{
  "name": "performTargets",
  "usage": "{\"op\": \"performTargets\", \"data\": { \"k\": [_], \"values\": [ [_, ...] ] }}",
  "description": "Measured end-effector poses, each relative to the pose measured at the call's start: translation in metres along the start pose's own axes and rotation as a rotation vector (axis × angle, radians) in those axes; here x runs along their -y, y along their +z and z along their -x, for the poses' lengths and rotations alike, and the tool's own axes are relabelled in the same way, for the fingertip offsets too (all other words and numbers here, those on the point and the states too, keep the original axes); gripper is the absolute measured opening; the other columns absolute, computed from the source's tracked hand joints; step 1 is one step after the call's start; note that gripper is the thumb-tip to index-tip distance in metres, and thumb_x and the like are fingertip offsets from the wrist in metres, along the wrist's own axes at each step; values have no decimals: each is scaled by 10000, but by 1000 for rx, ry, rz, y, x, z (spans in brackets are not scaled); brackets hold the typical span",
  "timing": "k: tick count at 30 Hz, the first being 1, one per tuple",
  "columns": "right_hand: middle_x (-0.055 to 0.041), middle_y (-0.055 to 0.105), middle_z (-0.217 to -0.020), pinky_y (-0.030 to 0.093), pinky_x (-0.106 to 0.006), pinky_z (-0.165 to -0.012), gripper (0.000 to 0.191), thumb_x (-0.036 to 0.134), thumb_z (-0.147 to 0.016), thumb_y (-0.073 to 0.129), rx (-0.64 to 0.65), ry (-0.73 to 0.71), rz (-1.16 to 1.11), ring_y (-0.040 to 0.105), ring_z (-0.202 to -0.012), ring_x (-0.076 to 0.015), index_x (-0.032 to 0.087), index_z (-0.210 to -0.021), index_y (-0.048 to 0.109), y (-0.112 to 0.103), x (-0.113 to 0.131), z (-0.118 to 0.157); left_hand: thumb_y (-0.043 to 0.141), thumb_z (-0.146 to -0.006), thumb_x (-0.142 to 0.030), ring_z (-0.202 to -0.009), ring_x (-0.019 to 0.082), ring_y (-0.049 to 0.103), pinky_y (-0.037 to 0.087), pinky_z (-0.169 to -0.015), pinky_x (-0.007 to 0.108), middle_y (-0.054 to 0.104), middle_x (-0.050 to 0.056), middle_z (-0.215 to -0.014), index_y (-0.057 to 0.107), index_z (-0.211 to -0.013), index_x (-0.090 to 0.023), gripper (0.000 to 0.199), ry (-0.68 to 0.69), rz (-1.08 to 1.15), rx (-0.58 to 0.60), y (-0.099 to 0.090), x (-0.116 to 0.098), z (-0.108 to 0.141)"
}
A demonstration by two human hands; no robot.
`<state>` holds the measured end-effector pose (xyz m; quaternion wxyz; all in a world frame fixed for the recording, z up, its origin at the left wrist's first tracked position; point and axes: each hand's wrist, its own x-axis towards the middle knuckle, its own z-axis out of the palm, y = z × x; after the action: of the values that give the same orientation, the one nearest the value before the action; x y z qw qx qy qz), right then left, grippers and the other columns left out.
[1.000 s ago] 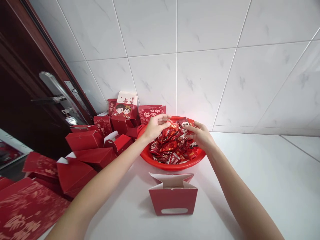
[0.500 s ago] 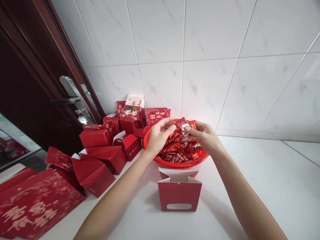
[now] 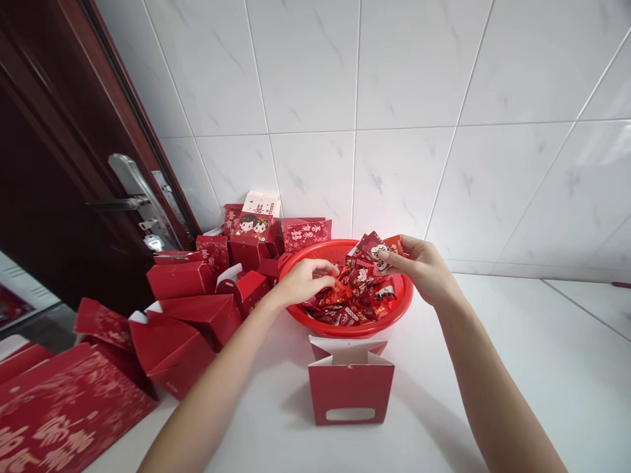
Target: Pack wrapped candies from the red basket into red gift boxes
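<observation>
A red plastic basket (image 3: 407,303) holds many wrapped candies (image 3: 365,289) in shiny red and dark-red wrappers. Over its right rim, my right hand (image 3: 428,268) is closed on candy packets (image 3: 371,248), one dark red with a white printed patch and a brighter red one behind it. My left hand (image 3: 306,281) reaches in from the left, its fingertips pinched on a small red wrapped candy, slightly blurred. Directly in front of the basket stands a red gift box (image 3: 351,389), upright with its top open and an oval white window low on the front.
Several folded red boxes (image 3: 180,279) crowd the left side, some with open flaps. A large red printed bag or box (image 3: 73,407) lies at the lower left. Behind are a white tiled wall (image 3: 315,177) and a dark door with a metal handle (image 3: 131,200).
My hands have moved apart. The left came down into the basket's candies, while the right shifted right, keeping the packets. The view has tilted slightly.
</observation>
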<state>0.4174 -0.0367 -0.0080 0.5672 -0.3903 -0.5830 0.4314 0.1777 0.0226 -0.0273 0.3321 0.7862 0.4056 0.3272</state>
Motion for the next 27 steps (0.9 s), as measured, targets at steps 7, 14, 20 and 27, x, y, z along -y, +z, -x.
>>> {"op": "performTargets", "data": {
  "k": [7,14,20,27],
  "values": [
    [-29,669,-789,569,-343,-736,400,503,-686,864,-13,15,35,642,-766,-179,172,-817,681,0,-6,-10,550,-836,-124,-1020,192,724,510,-910,235,782,36,-1124,775,-1085,-186,341,83,-407,626,18,13,-35],
    [-7,622,-734,556,-336,-715,402,507,-675,860,-2,15,55,616,-742,-169,177,-752,644,-1,-9,-13,553,-808,-63,-1063,296,694,523,-892,359,745,125,-1128,749,-1090,-174,361,250,-884,683,66,6,-64],
    [-10,625,-723,571,-359,-726,420,536,-676,852,-3,10,51,630,-736,-183,186,-753,633,-1,-7,-12,723,-760,-228,-1056,362,679,522,-883,418,692,175,-1154,682,-1150,-153,399,147,-989,704,80,0,-73],
    [-6,618,-726,558,-343,-713,400,503,-673,858,-17,2,50,609,-734,-170,180,-738,632,-3,-7,-12,678,-657,-46,-944,263,678,489,-735,289,721,93,-1081,700,-1015,-177,382,161,-801,697,71,16,-74]
  ]
}}
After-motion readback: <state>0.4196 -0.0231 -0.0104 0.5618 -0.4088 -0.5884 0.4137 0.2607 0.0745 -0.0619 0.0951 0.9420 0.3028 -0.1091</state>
